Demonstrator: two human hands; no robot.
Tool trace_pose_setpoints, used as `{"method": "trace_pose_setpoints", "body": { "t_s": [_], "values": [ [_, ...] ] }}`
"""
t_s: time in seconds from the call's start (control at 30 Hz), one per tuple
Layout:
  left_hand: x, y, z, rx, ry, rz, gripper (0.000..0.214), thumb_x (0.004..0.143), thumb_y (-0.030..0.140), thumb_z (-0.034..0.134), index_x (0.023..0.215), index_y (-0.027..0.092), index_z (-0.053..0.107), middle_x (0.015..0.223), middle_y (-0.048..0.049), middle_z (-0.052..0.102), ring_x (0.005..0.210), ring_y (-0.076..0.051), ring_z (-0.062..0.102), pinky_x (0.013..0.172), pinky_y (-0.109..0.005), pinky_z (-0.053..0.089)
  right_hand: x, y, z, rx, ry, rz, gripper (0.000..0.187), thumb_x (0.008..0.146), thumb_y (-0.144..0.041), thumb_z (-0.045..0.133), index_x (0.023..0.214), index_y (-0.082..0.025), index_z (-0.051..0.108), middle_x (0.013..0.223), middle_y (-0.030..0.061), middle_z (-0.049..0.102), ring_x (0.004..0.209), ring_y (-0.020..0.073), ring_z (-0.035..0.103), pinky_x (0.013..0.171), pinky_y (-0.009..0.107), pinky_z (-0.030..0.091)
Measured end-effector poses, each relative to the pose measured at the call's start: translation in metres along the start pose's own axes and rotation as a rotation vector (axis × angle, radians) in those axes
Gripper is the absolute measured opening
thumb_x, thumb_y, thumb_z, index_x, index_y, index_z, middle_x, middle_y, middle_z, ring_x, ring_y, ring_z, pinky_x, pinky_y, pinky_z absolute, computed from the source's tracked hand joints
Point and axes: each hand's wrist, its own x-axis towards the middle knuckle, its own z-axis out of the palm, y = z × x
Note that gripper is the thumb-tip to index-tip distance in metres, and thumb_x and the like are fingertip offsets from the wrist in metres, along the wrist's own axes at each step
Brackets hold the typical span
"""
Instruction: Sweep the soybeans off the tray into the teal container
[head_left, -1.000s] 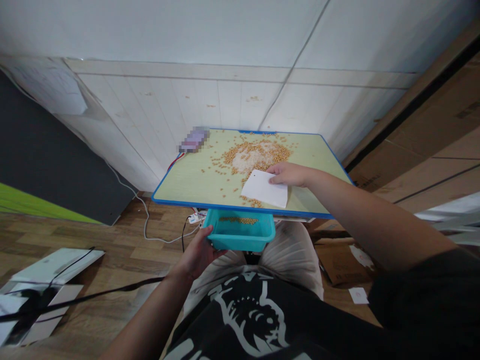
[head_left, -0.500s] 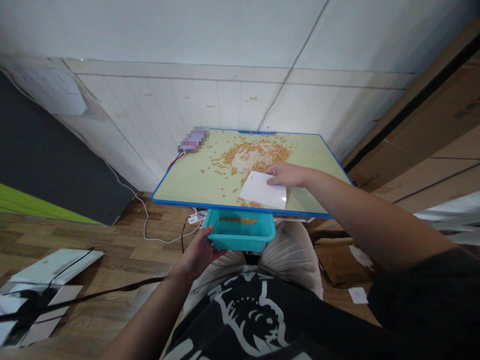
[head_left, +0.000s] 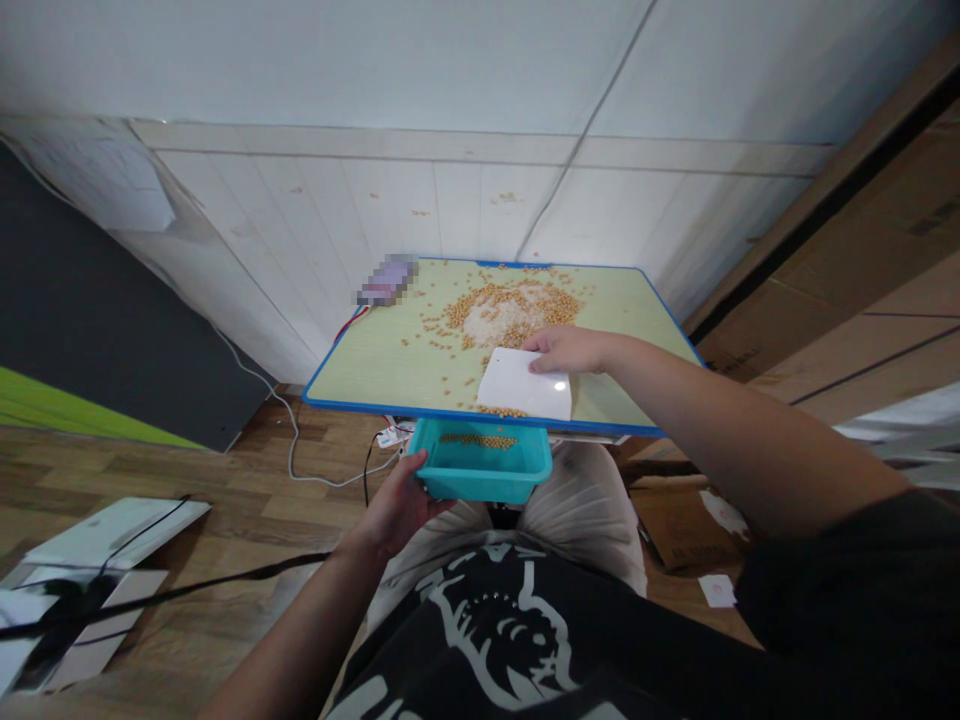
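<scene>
My right hand grips a white dough scraper by its upper right edge, tilted over the table. Along the scraper's lower edge lies a small line of soybeans, right at the table's front rim. Farther back, a pile of rice sits ringed by more soybeans. Below the front rim, my left hand holds a turquoise plastic basin by its left side, thumb over the rim. Some soybeans lie inside the basin.
At the table's back left corner rests a blurred-out device with a red cable. A power strip and white cable lie on the floor at left. Cardboard boxes stand at right, and a white wall rises behind the table.
The scraper has moved slightly toward the front edge and lies against the beans there, pushing them closer to the rim. My left hand and the basin stay in place.
</scene>
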Motion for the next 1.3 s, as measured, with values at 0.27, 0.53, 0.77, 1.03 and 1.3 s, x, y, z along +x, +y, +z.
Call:
{"method": "trace_pose_setpoints", "body": {
  "t_s": [0.27, 0.53, 0.77, 1.03, 1.3],
  "values": [
    [-0.001, 0.002, 0.003, -0.006, 0.028, -0.016, 0.048, 0.092, 0.037, 0.061, 0.137, 0.020, 0.058, 0.130, -0.0136, 0.074, 0.090, -0.023, 0.073, 0.072, -0.036, 0.062, -0.007, -0.003, 0.004, 0.021, -0.007, -0.030, 0.024, 0.075, -0.014, 0.062, 0.094, -0.019, 0.077, 0.091, 0.0029, 0.080, 0.076, 0.0176, 0.069, 0.065, 0.026, 0.048],
    [-0.001, 0.001, 0.004, -0.017, 0.017, -0.018, 0.044, 0.093, 0.036, 0.061, 0.134, 0.019, 0.060, 0.129, -0.0132, 0.074, 0.090, -0.023, 0.073, 0.073, -0.036, 0.062, -0.010, -0.002, 0.009, 0.015, -0.022, -0.079, 0.024, 0.077, -0.013, 0.064, 0.097, -0.018, 0.076, 0.093, 0.0031, 0.080, 0.082, 0.0184, 0.070, 0.069, 0.025, 0.049],
    [0.000, 0.001, 0.003, -0.001, 0.012, -0.002, 0.044, 0.095, 0.036, 0.057, 0.136, 0.020, 0.058, 0.129, -0.0126, 0.074, 0.091, -0.023, 0.073, 0.072, -0.036, 0.062, -0.020, 0.008, -0.023, 0.221, 0.167, -0.043, 0.026, 0.079, -0.020, 0.071, 0.105, -0.016, 0.076, 0.097, 0.0059, 0.080, 0.083, 0.0207, 0.071, 0.073, 0.029, 0.052],
    [0.000, 0.000, 0.001, 0.008, -0.004, -0.011, 0.049, 0.094, 0.039, 0.059, 0.139, 0.020, 0.058, 0.132, -0.0128, 0.073, 0.093, -0.023, 0.073, 0.076, -0.036, 0.063, -0.015, 0.025, -0.036, 0.327, 0.317, 0.031, 0.025, 0.077, -0.013, 0.073, 0.102, -0.015, 0.077, 0.095, 0.0086, 0.080, 0.078, 0.0223, 0.072, 0.075, 0.033, 0.055],
    [0.001, 0.001, 0.002, -0.002, 0.025, -0.009, 0.050, 0.095, 0.036, 0.057, 0.142, 0.019, 0.055, 0.132, -0.0141, 0.073, 0.089, -0.023, 0.073, 0.071, -0.036, 0.062, 0.011, 0.008, -0.021, 0.131, 0.325, 0.072, 0.025, 0.084, -0.014, 0.069, 0.108, -0.015, 0.077, 0.098, 0.0078, 0.080, 0.081, 0.0195, 0.071, 0.072, 0.027, 0.051]
  ]
}}
